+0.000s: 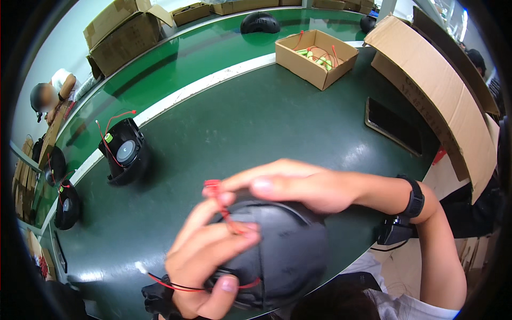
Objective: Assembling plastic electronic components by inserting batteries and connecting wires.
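A black rounded plastic shell [293, 250] stands at the near edge of the table, under my two hands. My left hand [200, 256] bends over its left side, with the red wire [228, 216] pinched between its fingers and its thumb against the shell. My right hand [306, 186] reaches across the shell's far rim, its fingertips closed at the bunched upper end of that wire. A red-and-black lead [173, 286] with a white plug sticks out left past my left wrist. My palms hide part of the shell.
An open half shell [125, 152] with a round grey speaker stands to the left, another [68, 205] farther left. A cardboard box [314, 66] holds green cells with red wires. A dark phone-like slab [393, 125] and cardboard flaps [426, 80] lie right. A person [56, 93] sits far left.
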Tool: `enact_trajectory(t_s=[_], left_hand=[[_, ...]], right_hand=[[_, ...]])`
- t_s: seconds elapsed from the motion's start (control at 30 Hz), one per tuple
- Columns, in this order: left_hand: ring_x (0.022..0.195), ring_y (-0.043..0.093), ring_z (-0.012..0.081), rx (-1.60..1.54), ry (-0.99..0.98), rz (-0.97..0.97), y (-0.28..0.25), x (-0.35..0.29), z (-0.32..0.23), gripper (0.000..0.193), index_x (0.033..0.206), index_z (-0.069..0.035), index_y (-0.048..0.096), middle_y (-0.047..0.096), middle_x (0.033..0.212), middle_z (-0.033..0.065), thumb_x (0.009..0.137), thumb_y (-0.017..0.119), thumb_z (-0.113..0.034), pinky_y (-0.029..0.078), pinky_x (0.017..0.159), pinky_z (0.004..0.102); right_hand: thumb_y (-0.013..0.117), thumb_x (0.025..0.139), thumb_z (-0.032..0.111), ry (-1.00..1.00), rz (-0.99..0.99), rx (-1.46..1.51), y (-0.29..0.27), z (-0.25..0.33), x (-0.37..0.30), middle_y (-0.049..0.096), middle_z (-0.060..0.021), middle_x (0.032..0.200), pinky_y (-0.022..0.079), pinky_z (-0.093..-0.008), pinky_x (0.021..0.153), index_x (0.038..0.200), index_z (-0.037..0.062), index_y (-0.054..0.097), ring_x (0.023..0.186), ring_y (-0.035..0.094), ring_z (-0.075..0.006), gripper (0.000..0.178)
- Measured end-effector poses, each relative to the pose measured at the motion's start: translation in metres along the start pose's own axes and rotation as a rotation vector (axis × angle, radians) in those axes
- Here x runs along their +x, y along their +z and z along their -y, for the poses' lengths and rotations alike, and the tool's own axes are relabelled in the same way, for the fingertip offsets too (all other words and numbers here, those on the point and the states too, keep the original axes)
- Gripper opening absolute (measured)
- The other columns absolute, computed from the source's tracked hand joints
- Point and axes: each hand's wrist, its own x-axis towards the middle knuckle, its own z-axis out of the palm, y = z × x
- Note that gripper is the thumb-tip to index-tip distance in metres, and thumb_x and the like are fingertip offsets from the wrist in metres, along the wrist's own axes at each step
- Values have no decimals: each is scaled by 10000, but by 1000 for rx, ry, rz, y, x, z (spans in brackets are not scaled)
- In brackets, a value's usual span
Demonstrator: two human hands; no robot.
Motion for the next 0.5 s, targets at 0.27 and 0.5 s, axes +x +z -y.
enact_trajectory(t_s=[0.27,0.5], left_hand=[[1241,452,418,-116,84,-56,9,-2,14,506,1119,2,627,550,1189,236,903,477,-430,311,1055,540],[1318,371,370,-211,-16,-212,15,-8,28,1373,1419,96,196,317,1402,245,430,933,-506,297,1089,448]], right_hand=[[399,949,323,47,-19,17,4,4,5,511,-208,1355,285,-354,1105,1372,-87,429,1289,452,-260,590],[442,957,266,-160,-299,11,-4,-1,1,640,-153,1137,423,-295,964,1205,-80,578,1066,580,-190,447]])
